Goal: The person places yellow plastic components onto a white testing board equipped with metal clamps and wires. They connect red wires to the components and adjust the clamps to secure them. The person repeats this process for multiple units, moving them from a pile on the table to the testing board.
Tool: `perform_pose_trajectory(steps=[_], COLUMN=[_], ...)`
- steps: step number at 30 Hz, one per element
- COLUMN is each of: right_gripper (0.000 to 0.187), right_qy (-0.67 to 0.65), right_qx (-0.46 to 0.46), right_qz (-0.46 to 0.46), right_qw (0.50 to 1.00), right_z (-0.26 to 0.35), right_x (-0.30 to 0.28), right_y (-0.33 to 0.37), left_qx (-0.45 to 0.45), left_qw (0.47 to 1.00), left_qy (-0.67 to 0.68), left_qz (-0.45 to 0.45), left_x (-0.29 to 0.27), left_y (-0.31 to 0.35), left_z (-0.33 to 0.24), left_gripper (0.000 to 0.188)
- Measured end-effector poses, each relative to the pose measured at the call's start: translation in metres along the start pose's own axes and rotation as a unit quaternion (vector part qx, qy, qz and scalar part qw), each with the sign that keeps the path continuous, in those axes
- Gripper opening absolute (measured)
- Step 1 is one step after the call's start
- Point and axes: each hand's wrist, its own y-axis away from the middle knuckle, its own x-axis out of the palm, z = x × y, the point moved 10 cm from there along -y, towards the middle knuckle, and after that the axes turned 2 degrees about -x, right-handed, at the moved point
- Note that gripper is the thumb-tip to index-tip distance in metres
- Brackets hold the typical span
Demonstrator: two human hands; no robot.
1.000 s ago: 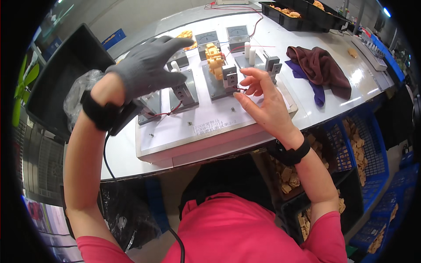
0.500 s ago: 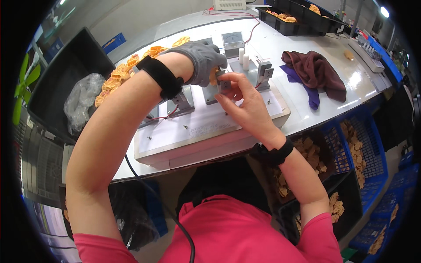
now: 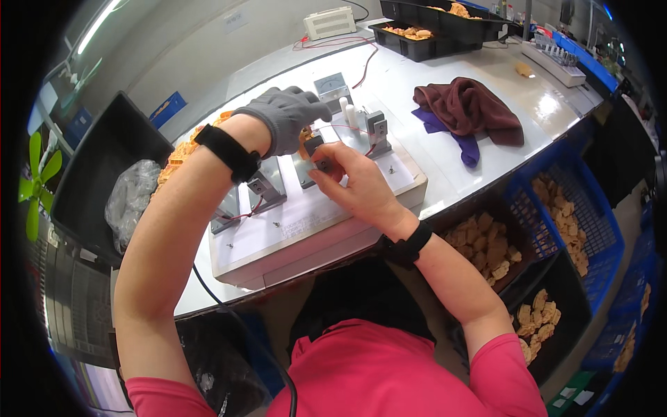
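Note:
My left hand (image 3: 281, 118), in a grey glove, is closed around a small orange-tan moulded part (image 3: 305, 142), mostly hidden by the glove. The part is up against a dark grey block (image 3: 315, 145) of a test fixture. My right hand (image 3: 361, 182) is bare; its thumb and forefinger pinch that block from the near right side. The fixture stands on a white-topped box (image 3: 306, 215). Other grey clamp stands (image 3: 260, 186) with red wires sit to the left, and another stand (image 3: 377, 128) sits to the right, beside two white posts (image 3: 347, 110).
A meter (image 3: 331, 87) stands behind the fixture. Orange parts (image 3: 182, 154) are heaped by a black bin (image 3: 104, 167) with a clear plastic bag. Maroon cloth (image 3: 472, 111) lies to the right. Black trays (image 3: 424, 47) stand at the back; blue crates (image 3: 601, 243) of tan parts are lower right.
The whole view has shifted, so the bench things appear further left. Both hands stay at the same fixture. My gloved fingers reach out straighter over it.

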Motion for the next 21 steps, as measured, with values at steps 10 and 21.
perform_pose_trajectory(steps=[10,21], right_gripper=[0.022,0.021], right_qy=[-0.005,0.006], right_qx=[-0.02,-0.02], right_qz=[-0.009,-0.013], right_qw=[1.0,1.0], right_z=[0.002,0.003], right_x=[-0.003,-0.005], right_y=[0.0,0.0], left_qx=[0.0,0.05], left_qw=[0.992,0.998], left_qy=[-0.043,-0.024], left_qz=[0.119,0.013], left_x=[0.028,0.02], left_y=[-0.015,-0.011], left_z=[-0.002,-0.003], left_gripper=[0.043,0.016])
